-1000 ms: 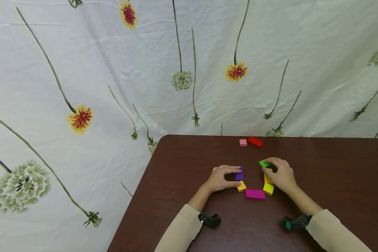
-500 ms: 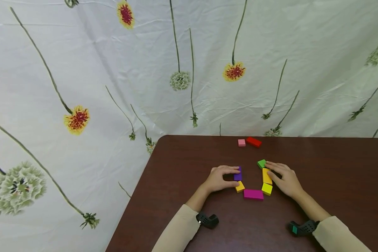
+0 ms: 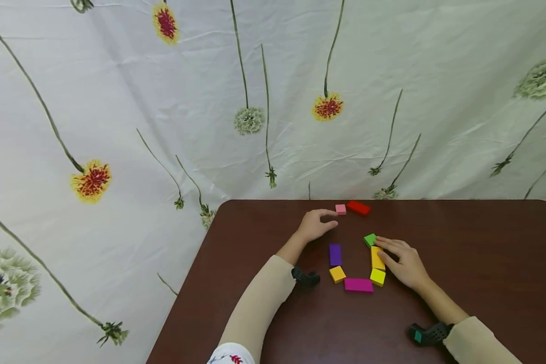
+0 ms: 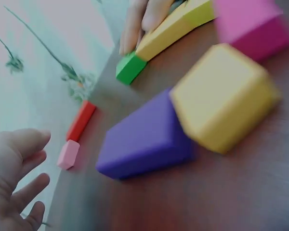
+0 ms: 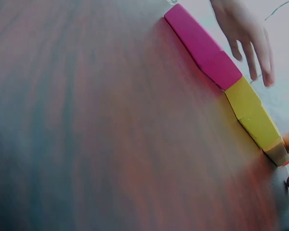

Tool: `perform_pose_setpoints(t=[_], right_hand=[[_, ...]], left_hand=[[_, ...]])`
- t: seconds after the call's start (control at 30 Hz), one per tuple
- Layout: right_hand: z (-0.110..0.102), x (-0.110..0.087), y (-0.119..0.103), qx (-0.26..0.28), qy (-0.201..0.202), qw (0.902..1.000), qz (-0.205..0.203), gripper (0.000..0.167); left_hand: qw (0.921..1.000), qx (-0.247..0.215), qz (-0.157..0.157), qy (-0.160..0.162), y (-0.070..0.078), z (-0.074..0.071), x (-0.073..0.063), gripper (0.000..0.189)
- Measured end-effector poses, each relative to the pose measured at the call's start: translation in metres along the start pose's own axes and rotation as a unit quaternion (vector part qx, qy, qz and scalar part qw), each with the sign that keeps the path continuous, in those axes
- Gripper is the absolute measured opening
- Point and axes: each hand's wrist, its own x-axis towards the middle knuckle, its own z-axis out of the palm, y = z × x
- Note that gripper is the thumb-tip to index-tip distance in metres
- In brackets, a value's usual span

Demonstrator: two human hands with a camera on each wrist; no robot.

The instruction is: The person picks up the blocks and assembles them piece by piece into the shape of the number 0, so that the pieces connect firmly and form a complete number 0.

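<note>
My left hand (image 3: 317,225) reaches toward the back of the table, thumb and fingers apart. Its index fingertip is right beside a small pink block (image 3: 340,209), and a red block (image 3: 359,208) lies next to that. My right hand (image 3: 402,260) stays at the right side of a block outline, fingertips at the green block (image 3: 370,239) and thumb at the longer yellow block (image 3: 376,258). Below that is a short bright yellow block (image 3: 377,277), then a magenta block (image 3: 358,285). The orange-yellow block (image 3: 337,274) and the purple block (image 3: 335,255) form the left side.
The blocks lie on a dark brown table (image 3: 300,323). Behind it hangs a white cloth (image 3: 200,91) printed with flowers. A black wristband (image 3: 306,277) is on the left wrist, another black band (image 3: 429,334) on the right.
My left hand has left the purple and orange-yellow blocks and moved away to the pink block. The right fingers have eased off their grip on the green block and stay beside it.
</note>
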Motion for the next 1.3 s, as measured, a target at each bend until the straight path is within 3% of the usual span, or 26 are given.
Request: perform_pose_setpoints(t=[0.2, 0.3, 0.43, 0.63, 0.8, 0.97, 1.17, 1.3], right_hand=[[0.003, 0.000, 0.002, -0.009, 0.005, 0.9999, -0.009, 0.031], [0.002, 0.000, 0.004, -0.015, 0.010, 0.9998, -0.010, 0.031], [0.002, -0.002, 0.003, -0.014, 0.010, 0.9999, -0.003, 0.031], [0.001, -0.002, 0.004, -0.021, 0.004, 0.9998, 0.006, 0.031], [0.002, -0.001, 0.005, -0.017, 0.006, 0.9998, 0.006, 0.032], [0.005, -0.002, 0.004, -0.010, 0.013, 0.9998, -0.009, 0.031], [0.003, -0.001, 0.006, -0.007, 0.020, 0.9996, -0.017, 0.030], [0.002, 0.000, 0.007, -0.009, 0.022, 0.9995, -0.020, 0.030]], left_hand=[[0.9938, 0.091, -0.063, 0.006, 0.002, 0.009, 0.035, 0.038], [0.9876, 0.132, -0.086, -0.001, 0.003, 0.012, 0.044, 0.043], [0.9832, 0.152, -0.100, -0.015, 0.003, 0.013, 0.049, 0.046], [0.9806, 0.169, -0.094, -0.029, 0.007, 0.016, 0.056, 0.046], [0.9757, 0.199, -0.089, -0.022, 0.007, 0.021, 0.059, 0.041], [0.9799, 0.183, -0.078, -0.020, 0.004, 0.019, 0.054, 0.037], [0.9900, 0.123, -0.032, -0.061, -0.001, 0.010, 0.048, 0.035], [0.9888, 0.103, 0.000, -0.108, -0.002, 0.002, 0.041, 0.035]])
